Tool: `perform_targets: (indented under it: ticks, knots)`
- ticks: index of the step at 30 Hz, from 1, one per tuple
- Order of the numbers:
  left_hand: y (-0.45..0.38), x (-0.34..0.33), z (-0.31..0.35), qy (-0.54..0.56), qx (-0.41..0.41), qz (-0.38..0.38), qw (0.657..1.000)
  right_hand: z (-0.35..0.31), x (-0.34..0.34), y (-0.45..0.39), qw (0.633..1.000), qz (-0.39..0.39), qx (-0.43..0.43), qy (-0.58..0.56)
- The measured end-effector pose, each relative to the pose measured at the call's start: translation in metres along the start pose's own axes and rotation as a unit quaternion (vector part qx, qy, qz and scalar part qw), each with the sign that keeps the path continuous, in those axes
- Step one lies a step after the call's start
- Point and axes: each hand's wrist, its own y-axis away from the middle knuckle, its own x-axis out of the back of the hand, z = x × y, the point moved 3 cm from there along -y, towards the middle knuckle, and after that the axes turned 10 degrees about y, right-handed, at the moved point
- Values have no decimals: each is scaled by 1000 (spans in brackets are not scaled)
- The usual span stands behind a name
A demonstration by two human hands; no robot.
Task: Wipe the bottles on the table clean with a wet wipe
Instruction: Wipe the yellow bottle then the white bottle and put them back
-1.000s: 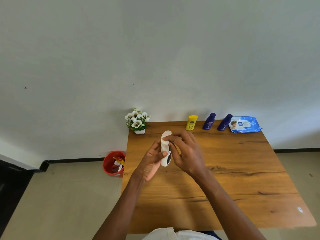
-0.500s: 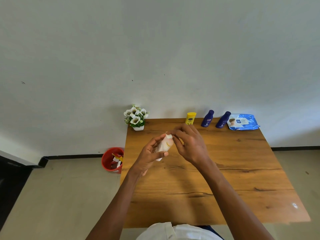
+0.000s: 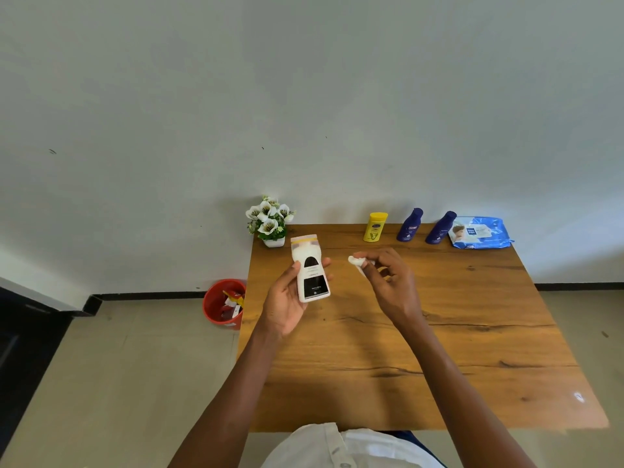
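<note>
Presently a white bottle (image 3: 310, 269) with a dark label is held above the desk (image 3: 439, 332), gripped about its lower body by the left hand (image 3: 287, 300), thumb on one side and fingers curled round the other. A small crumpled wet wipe (image 3: 357, 261) is pinched at the fingertips of the right hand (image 3: 388, 285), just beside the bottle and apart from it. The bottle is judged light, stiff plastic, likely slippery once dampened, so a hold round the waist seems soundest; the wipe is soft and limp and can be pressed to any curve. A yellow bottle (image 3: 375, 227) and two blue bottles (image 3: 410, 225) (image 3: 440, 228) stand along the far edge, next to a wipe packet (image 3: 481, 233) at the far right corner. Broad bare wood lies before them, while the held bottle hangs near the desk's left edge, with a red bin (image 3: 223, 304) on the floor beyond it.
</note>
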Motion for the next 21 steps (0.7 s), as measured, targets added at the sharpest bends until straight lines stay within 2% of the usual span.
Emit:
perform_targets:
  ticks: [8,15,21]
  knots:
    - [-4,-13,2,34,-27,53,998,8,-13,8,999,-21,-41,-3]
    - [-10,-3,6,109,-41,183,976,6,-14,9,998,-25,-56,-13]
    - [-12,0,6,118,-43,203,971,5,-15,11,998,-34,-59,-9]
